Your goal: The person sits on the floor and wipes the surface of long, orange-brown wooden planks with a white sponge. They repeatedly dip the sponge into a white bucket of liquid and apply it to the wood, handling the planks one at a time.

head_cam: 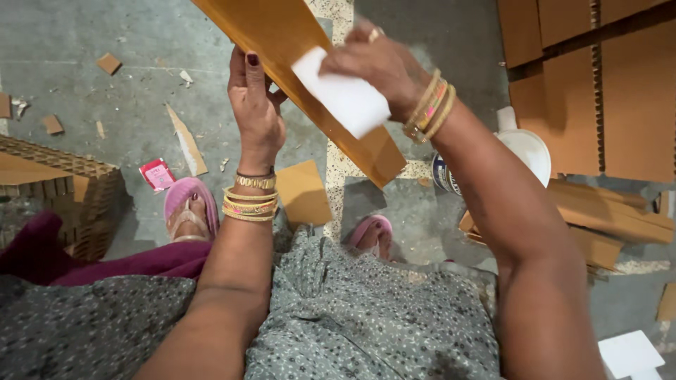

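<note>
Item I log: brown cardboard strip (303, 63), light, stiff, creasable, held slanted above the floor (84, 42), left hand (255, 105) fingers pressed together behind its edge, right hand (377, 63) pinching a white paper slip (341, 95) against its face; best gripped along edges.

You have one cardboard strip (303, 49), one white sheet (345, 98) against it, two pink sandals (184, 200), one tin (445, 176) and one white bowl (528, 149).

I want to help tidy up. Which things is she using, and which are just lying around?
In use:
cardboard strip, in left hand
white piece, in right hand

Lying about:
cardboard scraps
red packet
white tub
cardboard stacks
</note>
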